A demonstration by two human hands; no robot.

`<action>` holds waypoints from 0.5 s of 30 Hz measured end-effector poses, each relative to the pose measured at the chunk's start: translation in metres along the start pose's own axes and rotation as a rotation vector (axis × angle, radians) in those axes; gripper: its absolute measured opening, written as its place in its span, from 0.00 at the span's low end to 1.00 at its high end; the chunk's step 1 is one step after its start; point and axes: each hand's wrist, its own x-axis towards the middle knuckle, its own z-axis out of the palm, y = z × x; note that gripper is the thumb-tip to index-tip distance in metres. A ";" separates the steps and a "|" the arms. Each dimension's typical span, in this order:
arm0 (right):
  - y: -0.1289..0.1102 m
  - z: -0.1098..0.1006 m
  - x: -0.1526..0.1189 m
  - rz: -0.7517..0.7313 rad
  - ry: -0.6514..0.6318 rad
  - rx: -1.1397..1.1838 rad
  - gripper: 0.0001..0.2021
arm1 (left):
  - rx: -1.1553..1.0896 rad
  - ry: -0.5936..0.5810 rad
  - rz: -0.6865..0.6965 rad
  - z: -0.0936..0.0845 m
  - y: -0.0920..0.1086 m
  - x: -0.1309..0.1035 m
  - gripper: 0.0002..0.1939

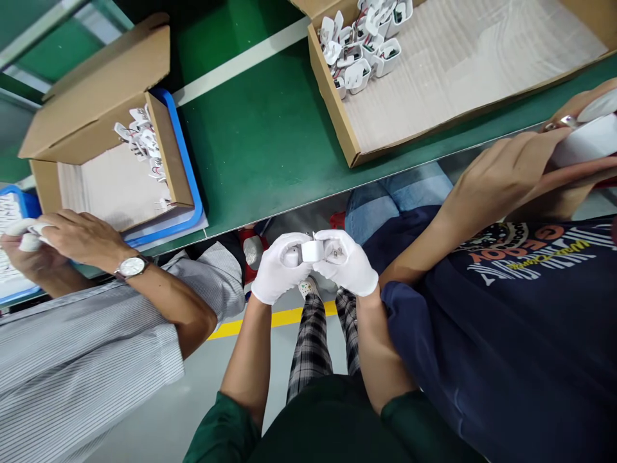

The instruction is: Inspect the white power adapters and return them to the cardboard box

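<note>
My left hand [281,268], in a white glove, is closed around a small white part. Beside it my right hand [350,263], also gloved in white, has its fingers closed on a piece with metal prongs. Between both hands shows a white housing [313,251], touched by the fingertips of each. The hands meet in front of my body, below the table edge. Fingers and gloves hide much of the pieces, so how they join cannot be made out.
On the green table [250,141], a cardboard box [332,109] at the upper right and another [166,151] at the left, in a blue tray [186,161], hold several white parts. Co-workers' arms [168,296] flank me, another [443,225] on the right.
</note>
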 end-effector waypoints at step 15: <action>0.009 0.001 0.023 0.108 -0.032 0.203 0.28 | 0.116 -0.003 0.084 -0.012 0.002 -0.002 0.14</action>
